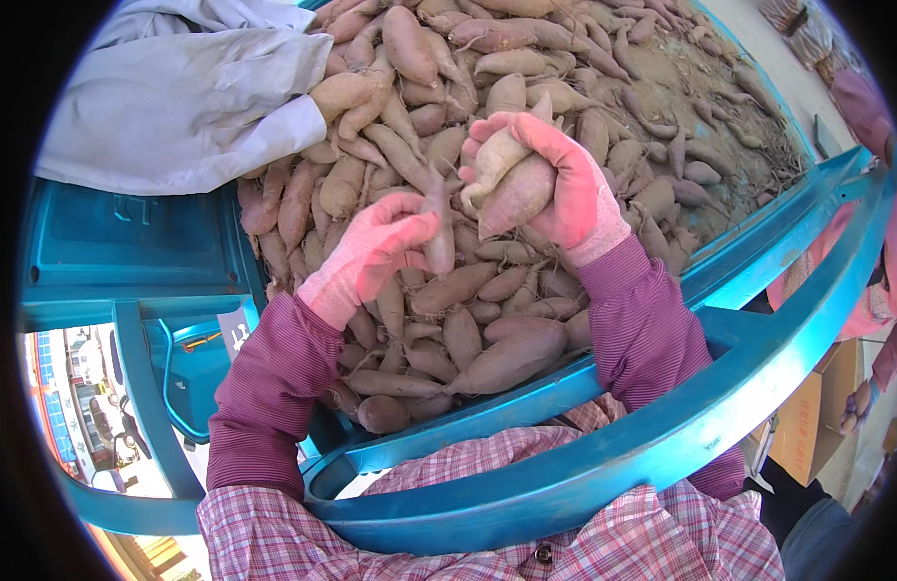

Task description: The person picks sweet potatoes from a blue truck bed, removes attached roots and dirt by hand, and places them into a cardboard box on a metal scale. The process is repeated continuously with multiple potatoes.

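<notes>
Both my hands wear pink gloves and are raised over a heap of sweet potatoes [459, 287] in a blue metal cargo bed. Between the thumb and fingers of my left hand [379, 243] is a slim, pale sweet potato [439, 225], held roughly upright. My right hand [557, 178] is cupped around several sweet potatoes: a pale, curved one [497, 163] lies against a thicker pinkish one [519, 194], and a tip shows behind them. The two hands are apart. Dry soil and thin roots cling to the heap below.
A curved blue rail [564, 483] crosses in front of my body. Grey-white cloth [187, 102] lies over the bed's upper left. Loose soil [699, 94] and small roots cover the upper right. Beyond the rail are a cardboard box [804, 425] and another person's pink clothing [866, 283].
</notes>
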{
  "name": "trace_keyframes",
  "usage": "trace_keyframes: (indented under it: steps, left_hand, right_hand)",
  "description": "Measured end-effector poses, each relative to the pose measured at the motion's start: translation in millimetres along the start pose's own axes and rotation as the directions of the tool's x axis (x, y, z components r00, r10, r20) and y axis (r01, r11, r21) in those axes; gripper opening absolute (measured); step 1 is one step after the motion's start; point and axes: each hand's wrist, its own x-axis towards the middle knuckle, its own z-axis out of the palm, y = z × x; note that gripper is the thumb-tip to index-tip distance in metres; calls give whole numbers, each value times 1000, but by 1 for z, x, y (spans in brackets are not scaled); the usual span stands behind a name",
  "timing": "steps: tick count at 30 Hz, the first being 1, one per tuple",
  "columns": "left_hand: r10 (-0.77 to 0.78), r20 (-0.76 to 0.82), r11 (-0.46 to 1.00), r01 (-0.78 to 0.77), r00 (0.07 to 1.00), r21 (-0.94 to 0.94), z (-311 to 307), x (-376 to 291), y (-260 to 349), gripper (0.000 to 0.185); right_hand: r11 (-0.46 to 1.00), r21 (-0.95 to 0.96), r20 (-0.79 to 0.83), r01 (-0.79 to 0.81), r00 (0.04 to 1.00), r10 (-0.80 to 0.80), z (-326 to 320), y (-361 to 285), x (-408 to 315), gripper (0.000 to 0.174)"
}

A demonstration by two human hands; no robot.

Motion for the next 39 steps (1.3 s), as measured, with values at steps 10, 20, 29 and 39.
trace_keyframes:
  steps: [10, 20, 29, 39]
  left_hand:
    - [245, -75, 960, -231, 967, 157, 15, -2, 34, 33]
    - [320, 186, 810, -370, 929, 455, 8, 24, 35, 43]
    - [510, 344, -437, -107, 788, 893, -9, 23, 43, 12]
    - [98, 469, -541, -348, 878, 765, -31, 0, -49, 26]
  right_hand:
    - [957, -42, 81, -288, 953, 291, 7, 18, -2, 37]
    - [836, -461, 164, -297, 898, 409, 20, 9, -13, 39]
    - [749, -604, -34, -273, 947, 318, 15, 5, -16, 30]
    - [997, 47, -80, -69, 994, 73, 2, 18, 2, 26]
